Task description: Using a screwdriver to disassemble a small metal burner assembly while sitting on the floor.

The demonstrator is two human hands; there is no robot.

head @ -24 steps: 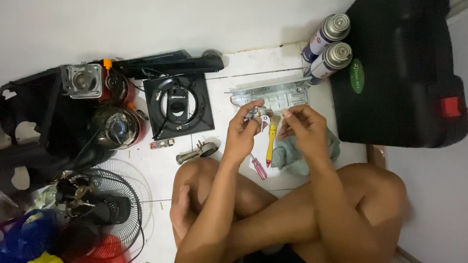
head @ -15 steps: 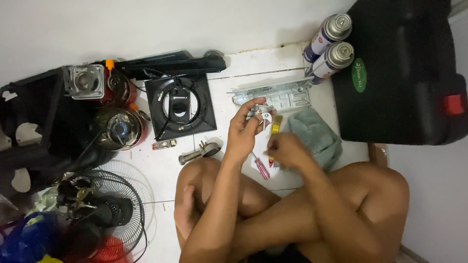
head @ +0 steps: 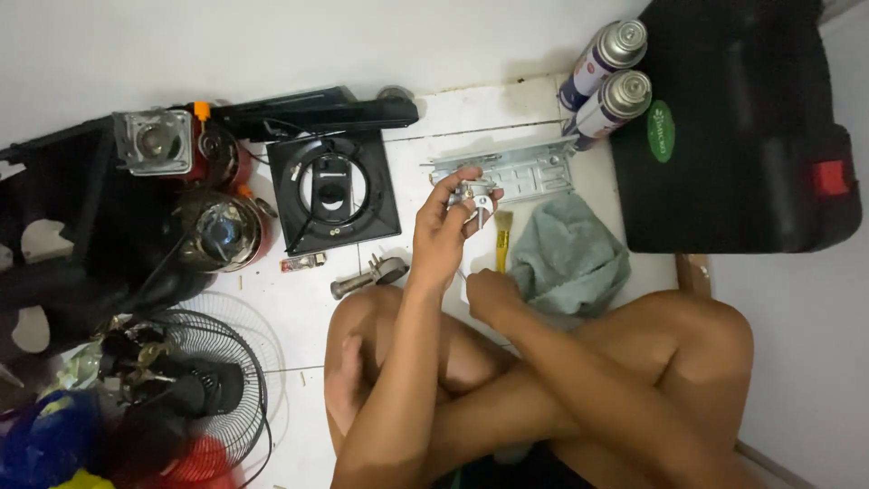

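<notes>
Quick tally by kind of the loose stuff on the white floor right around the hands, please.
Spray cans: 2
Grey metal bracket plate: 1
Small metal part in the left hand: 1
Yellow-handled tool by the right hand: 1
Grey-green cloth: 1
Black square burner plate: 1
Total: 7

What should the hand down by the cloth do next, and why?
Probably pick up a tool from the floor and bring it up. The left hand already holds a small metal part raised, while the right hand rests low beside the cloth, near the yellow brush.
</notes>
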